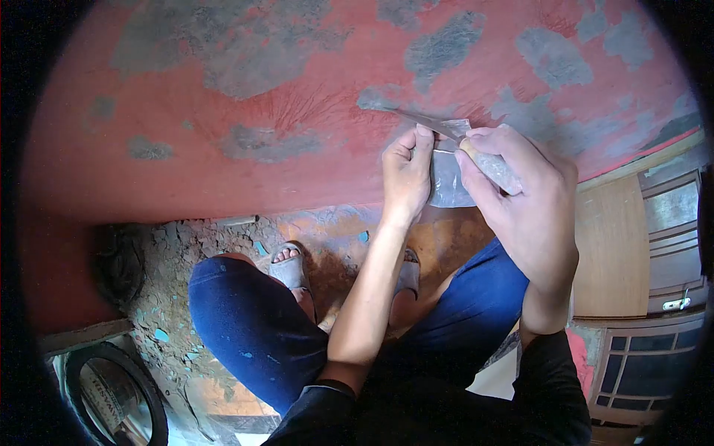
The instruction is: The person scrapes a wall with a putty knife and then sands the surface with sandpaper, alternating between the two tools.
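Observation:
My right hand (532,178) is wrapped round the pale, worn handle of a pointed trowel (491,165). The trowel's narrow blade points left, across the front of the red wall. My left hand (407,175) is closed in a pinch, thumb up against the blade, at the left edge of a thin greyish sheet (451,186). The sheet looks like plastic and hangs between both hands, its upper part overlapped by the blade. Behind them, the red wall (320,175) carries rough grey patches (445,50).
Broken plaster and rubble (167,275) lie along the wall's foot at left. A black tyre (74,372) stands at lower left. At right are a wooden panel (610,249) and a paned door (639,364). My sandalled feet (290,267) rest on the dirty floor.

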Demonstrator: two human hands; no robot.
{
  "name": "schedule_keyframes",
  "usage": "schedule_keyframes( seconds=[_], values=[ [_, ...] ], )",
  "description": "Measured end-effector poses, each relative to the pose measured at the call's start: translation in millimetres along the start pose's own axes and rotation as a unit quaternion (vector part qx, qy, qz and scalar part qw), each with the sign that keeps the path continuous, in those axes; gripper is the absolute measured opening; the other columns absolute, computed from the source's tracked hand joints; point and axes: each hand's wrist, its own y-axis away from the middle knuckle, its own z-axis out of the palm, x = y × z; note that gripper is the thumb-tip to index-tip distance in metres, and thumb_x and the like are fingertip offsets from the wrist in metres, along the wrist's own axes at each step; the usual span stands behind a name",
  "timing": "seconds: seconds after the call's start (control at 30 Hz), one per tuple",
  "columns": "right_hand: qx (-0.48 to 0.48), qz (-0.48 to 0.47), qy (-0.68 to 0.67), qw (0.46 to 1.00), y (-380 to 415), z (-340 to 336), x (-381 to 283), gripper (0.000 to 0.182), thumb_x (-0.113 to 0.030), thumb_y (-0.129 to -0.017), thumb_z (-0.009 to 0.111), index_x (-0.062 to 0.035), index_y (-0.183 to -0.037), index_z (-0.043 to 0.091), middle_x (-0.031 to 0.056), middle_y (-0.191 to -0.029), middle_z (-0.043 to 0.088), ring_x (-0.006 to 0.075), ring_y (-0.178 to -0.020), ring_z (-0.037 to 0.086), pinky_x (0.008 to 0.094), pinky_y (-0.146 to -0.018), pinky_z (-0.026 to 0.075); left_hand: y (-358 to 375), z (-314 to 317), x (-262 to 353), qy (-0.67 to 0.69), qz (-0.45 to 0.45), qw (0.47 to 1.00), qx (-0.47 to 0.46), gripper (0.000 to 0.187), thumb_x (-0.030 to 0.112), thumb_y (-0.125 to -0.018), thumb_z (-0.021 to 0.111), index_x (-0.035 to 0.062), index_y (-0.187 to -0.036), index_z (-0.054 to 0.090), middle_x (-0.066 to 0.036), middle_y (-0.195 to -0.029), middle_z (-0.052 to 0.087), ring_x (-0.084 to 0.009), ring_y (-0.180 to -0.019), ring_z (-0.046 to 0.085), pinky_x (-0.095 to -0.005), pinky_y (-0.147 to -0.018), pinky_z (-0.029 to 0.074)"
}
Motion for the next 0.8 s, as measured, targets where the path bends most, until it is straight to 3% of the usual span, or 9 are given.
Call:
schedule_keyframes(
  seconds=[0.57,0.63,0.8],
  values=[
    [0.003,0.004,0.030,1.000,-2.0,6.0,-16.1,0.017,0.001,-0.081,0.076,0.0048,-0.097,0.072,0.0205,-0.096,0.074,0.0329,-0.088,0.075,0.0364,-0.076,0.059,5.1,3.1,-5.0,0.033,0.003,0.999,0.001,0.042,0.033,-0.110,0.049,0.0001,-0.096,0.072,0.000,-0.087,0.070,-0.0043,-0.078,0.057,-0.0240,-0.071,0.047],
    [0.008,-0.049,0.037,0.998,-5.3,7.8,-12.3,0.017,0.002,-0.081,0.076,0.0055,-0.097,0.072,0.0204,-0.095,0.074,0.0332,-0.085,0.074,0.0360,-0.074,0.059,4.0,0.6,-5.7,0.025,-0.001,1.000,-0.003,0.041,0.032,-0.109,0.049,-0.0004,-0.100,0.072,-0.002,-0.089,0.072,-0.0052,-0.079,0.059,-0.0245,-0.072,0.048],
    [0.007,-0.058,0.029,0.998,-6.2,9.5,-13.2,0.016,0.003,-0.081,0.076,0.0065,-0.095,0.071,0.0200,-0.093,0.074,0.0329,-0.083,0.074,0.0355,-0.072,0.059,6.6,3.2,3.3,0.035,0.011,0.999,0.012,0.040,0.030,-0.110,0.049,-0.0005,-0.102,0.073,-0.003,-0.091,0.072,-0.0060,-0.079,0.060,-0.0256,-0.072,0.050]
  ],
)
